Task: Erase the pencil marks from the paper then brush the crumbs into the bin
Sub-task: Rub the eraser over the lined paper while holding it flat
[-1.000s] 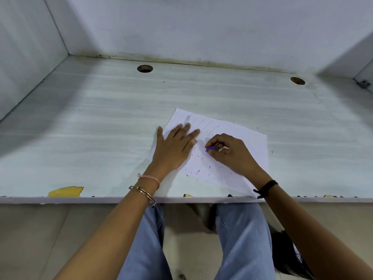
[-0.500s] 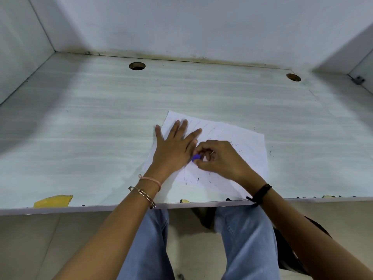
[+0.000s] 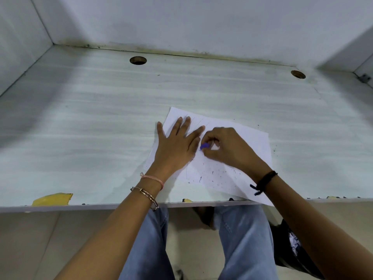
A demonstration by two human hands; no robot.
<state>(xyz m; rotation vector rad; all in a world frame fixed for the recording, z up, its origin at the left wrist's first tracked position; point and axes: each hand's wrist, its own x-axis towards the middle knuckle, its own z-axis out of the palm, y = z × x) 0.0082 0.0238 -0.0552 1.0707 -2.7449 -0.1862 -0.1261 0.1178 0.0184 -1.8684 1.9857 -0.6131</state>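
Observation:
A white sheet of paper lies tilted on the pale desk, its near right corner hanging over the front edge. Faint pencil lines show near its far left corner. My left hand presses flat on the paper's left part, fingers straight and spread. My right hand pinches a small purple eraser against the paper, right beside my left fingers. Dark eraser crumbs are scattered over the near part of the sheet. No bin is in view.
The desk is boxed in by white walls at the back and both sides. Two round cable holes sit near the back. Yellow tape scraps stick to the front edge. My legs in jeans are below.
My right hand with the eraser has moved left across the paper, close against my left fingers. The left hand stays pressed flat. More crumbs lie on the near part of the sheet.

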